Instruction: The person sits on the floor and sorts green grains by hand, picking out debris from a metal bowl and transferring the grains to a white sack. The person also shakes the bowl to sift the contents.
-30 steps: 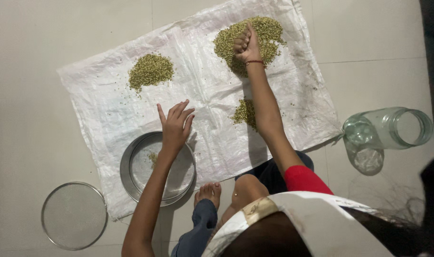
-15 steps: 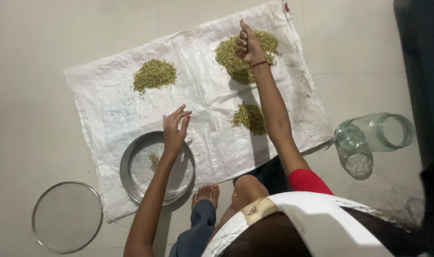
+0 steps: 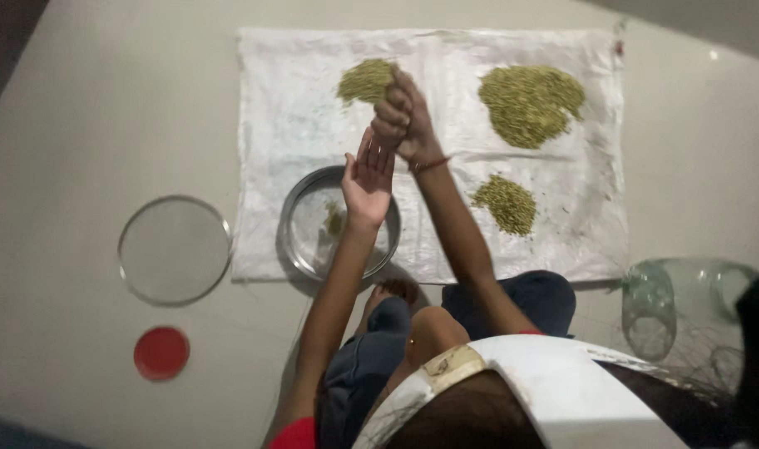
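Red sleeves, dark trousers, red thread bracelet (image 3: 430,165)

So there's three piles of green seeds (image 3: 531,104) on one white sack (image 3: 288,125), two round sieves (image 3: 175,249), one red lid (image 3: 161,352), one glass jar (image 3: 679,295), and two hands (image 3: 368,179).

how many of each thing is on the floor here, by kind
seed piles: 3
round sieves: 2
white sack sheet: 1
glass jar: 1
red lid: 1
total: 8
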